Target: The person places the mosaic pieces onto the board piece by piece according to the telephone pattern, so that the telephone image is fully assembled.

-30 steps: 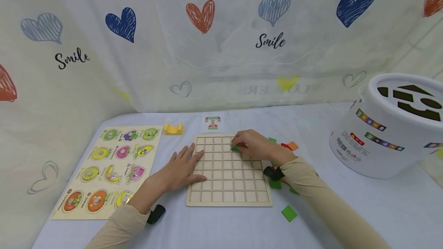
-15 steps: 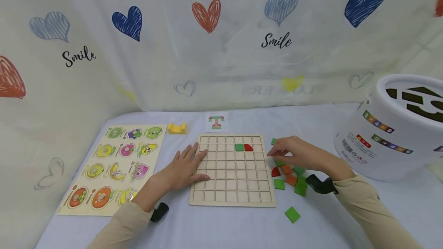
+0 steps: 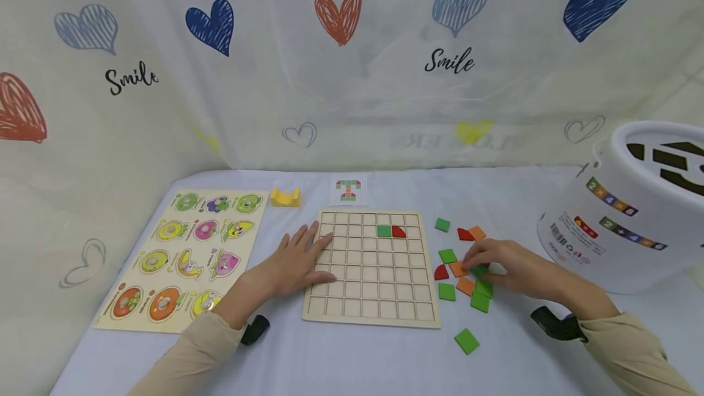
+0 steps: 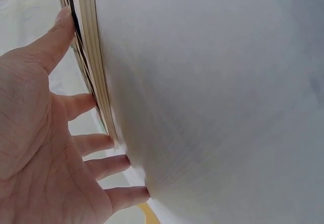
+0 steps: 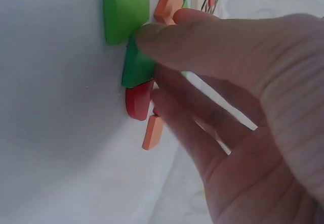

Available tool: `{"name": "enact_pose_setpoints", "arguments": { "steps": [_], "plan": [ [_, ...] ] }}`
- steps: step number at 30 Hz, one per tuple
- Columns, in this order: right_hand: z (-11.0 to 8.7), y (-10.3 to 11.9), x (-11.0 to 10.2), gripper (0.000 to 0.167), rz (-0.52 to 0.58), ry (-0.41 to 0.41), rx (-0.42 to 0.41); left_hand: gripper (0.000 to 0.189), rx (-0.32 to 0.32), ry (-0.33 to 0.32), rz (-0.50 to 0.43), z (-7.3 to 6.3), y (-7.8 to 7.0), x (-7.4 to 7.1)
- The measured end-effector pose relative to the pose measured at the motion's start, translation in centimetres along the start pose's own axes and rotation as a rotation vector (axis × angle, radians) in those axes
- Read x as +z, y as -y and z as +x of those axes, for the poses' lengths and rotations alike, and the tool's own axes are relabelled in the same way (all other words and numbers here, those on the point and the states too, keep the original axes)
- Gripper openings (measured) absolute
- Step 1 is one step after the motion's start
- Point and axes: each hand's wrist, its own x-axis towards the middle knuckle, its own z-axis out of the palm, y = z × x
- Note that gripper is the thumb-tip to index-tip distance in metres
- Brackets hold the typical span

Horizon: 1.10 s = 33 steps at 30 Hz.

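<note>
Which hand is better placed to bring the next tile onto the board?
Probably the right hand: it touches a green tile among the loose pieces. The left hand lies spread at the left edge of the board, far from them.

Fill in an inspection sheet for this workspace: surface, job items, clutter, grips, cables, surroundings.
Surface: white cloth.
Job items: grid board holds green square and red quarter-circle side by side; loose tiles lie right; pattern card behind.
Clutter: fruit puzzle left, yellow cradle-shaped block, white shape-sorter bucket right.
Grips: left hand touches grid board's left edge, fingers spread; right hand touches dark green tile, pinch unclear.
Cables: nothing seen.
Surroundings: heart-printed backdrop with "Smile" lettering.
</note>
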Motion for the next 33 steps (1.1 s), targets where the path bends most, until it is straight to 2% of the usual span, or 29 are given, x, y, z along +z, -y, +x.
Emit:
{"name": "enact_pose_setpoints", "arguments": {
  "steps": [8,18,27,33],
  "plan": [
    [0.0,-0.4,-0.3,0.033,0.038,0.031,0.03,0.085,-0.005,0.008,-0.011,0.0,-0.2,-0.1],
    [0.4,-0.1,-0.4,0.03,0.066,0.026,0.065,0.085,-0.005,0.003,-0.011,-0.2,-0.2,-0.2],
    [1.5,-0.2,-1.0,0.029,0.112,0.089,0.121,0.085,-0.01,0.009,-0.006,-0.1,-0.2,0.0],
    [1.6,-0.4,-0.9,0.029,0.105,0.043,0.127,0.085,-0.002,0.006,-0.011,-0.1,-0.2,-0.1]
  ]
}}
